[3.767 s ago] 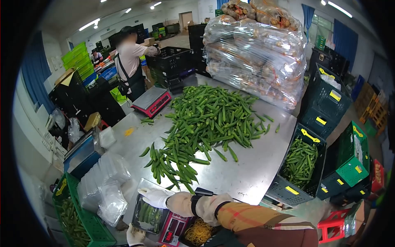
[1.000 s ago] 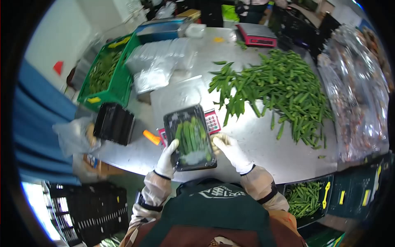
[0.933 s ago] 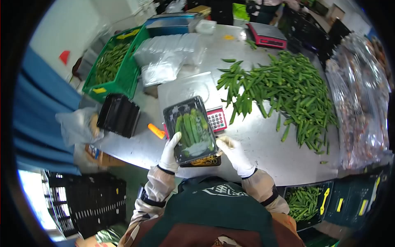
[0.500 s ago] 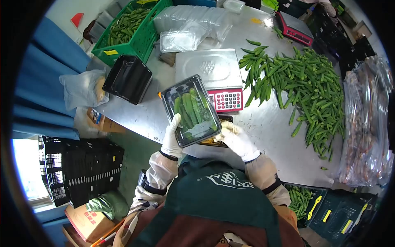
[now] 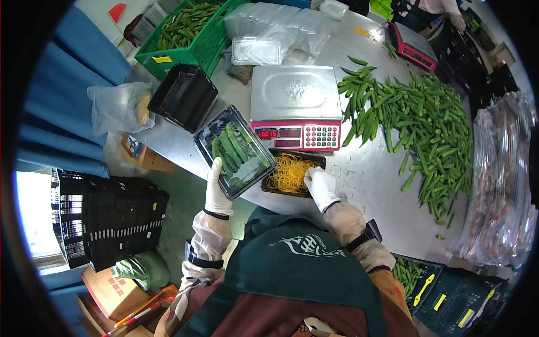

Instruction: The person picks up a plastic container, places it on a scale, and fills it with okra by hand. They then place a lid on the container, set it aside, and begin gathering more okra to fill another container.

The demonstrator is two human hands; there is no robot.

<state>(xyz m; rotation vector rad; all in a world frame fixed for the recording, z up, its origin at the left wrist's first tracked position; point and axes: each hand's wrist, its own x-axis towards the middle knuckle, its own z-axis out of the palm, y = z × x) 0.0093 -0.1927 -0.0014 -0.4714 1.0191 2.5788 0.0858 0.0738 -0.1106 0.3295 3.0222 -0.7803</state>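
Note:
Gloved in white, my left hand [image 5: 217,191] grips the lower left edge of a black tray [image 5: 234,151] with a clear cover and okra inside. The tray is tilted, left of a black box of yellow rubber bands [image 5: 290,173]. My right hand [image 5: 322,187], also gloved, is at the right side of that box, with its fingertips pinched at the bands; what they hold is too small to make out. Just behind the box stands a red scale [image 5: 296,101] with a bare metal plate and a lit display.
Loose okra [image 5: 418,118] lies in a heap at the right, beside stacked plastic bags [image 5: 497,185]. An empty black tray [image 5: 183,98], a green crate [image 5: 193,53] of okra and clear lids [image 5: 256,50] are at the back left. A co-worker's arm [image 5: 451,11] shows at the top right.
My left hand and the covered tray have moved left and slightly down. The rubber band box and scale display are now uncovered. My right hand has stayed near the box.

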